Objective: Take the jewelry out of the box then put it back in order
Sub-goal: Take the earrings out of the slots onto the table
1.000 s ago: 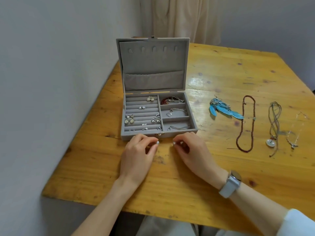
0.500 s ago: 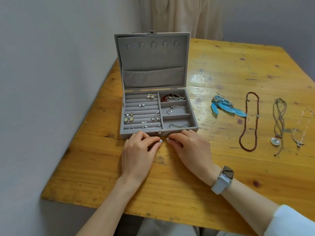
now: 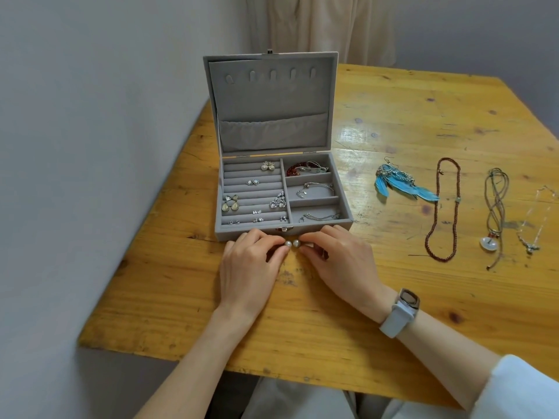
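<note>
On the counter (image 3: pixel 393 297), the grey velvet jewelry box (image 3: pixel 282 189) stands open with its lid upright; all positions below are given relative to this box. The box is rigid and flat-based; judged stable, it should not need steadying.

Right of the box, well apart from it, lie the pieces already removed: a pair of blue feather earrings (image 3: pixel 400 182), then a red bead necklace (image 3: pixel 443 210), then a cord necklace with a pale pendant (image 3: pixel 494 207), then a thin clear chain (image 3: pixel 540 219) at the far right. The cords and chain are limp and likely to tangle; lift each near the middle or at the pendant. The feathers are light and fragile; take them by the metal hooks.

Inside the box, small earrings sit in the ring rolls on the left, and bracelets lie in the three right compartments.

Just in front of the box, the left hand (image 3: pixel 248 267) pinches one pearl stud earring (image 3: pixel 288 244) and the right hand (image 3: pixel 344 261) pinches the other (image 3: pixel 296 244), the two pearls almost touching. The pearls are smooth, hard and prone to slip or roll; grip by the post behind each.
</note>
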